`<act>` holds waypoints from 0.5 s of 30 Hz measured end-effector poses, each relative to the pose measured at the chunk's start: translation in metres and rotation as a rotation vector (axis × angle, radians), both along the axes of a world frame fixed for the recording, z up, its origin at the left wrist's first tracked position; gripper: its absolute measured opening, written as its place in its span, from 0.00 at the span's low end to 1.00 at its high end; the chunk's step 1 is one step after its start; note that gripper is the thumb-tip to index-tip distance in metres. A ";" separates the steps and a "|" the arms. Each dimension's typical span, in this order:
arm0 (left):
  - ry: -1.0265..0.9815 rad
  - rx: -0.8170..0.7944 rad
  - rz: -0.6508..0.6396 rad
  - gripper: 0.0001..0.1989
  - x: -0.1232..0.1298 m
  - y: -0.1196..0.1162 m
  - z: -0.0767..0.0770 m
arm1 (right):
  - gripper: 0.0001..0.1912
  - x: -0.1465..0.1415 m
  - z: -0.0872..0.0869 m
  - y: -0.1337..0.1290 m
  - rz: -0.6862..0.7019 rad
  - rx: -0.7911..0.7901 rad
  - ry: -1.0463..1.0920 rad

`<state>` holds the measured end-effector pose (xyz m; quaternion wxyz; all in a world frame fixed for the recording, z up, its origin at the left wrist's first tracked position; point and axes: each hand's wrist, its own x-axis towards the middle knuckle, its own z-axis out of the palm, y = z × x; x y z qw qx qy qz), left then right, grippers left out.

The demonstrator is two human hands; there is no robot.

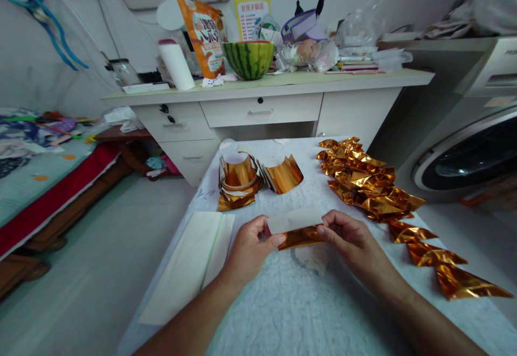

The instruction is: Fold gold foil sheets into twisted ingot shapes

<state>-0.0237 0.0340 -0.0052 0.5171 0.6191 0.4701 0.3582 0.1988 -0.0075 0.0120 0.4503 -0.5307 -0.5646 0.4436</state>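
Left hand (pixel 250 244), right hand (pixel 354 237), foil (pixel 302 237) between

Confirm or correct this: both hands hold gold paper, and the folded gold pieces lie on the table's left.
Wrong side: the head view shows the folded gold pieces on the right of the table. The left hand and right hand do hold gold paper.

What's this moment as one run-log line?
left hand: grips white-gold sheet, left end | right hand: grips right end | gold pieces: on table, right side
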 end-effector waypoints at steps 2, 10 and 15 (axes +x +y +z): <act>-0.011 -0.014 -0.002 0.08 0.000 -0.001 0.000 | 0.12 -0.001 0.001 0.000 -0.013 0.017 -0.036; -0.031 -0.016 -0.015 0.08 0.001 -0.001 0.000 | 0.12 -0.001 0.001 -0.002 -0.030 0.040 -0.067; 0.029 -0.002 -0.016 0.09 0.000 -0.001 0.001 | 0.13 -0.001 0.002 -0.001 -0.024 0.008 0.000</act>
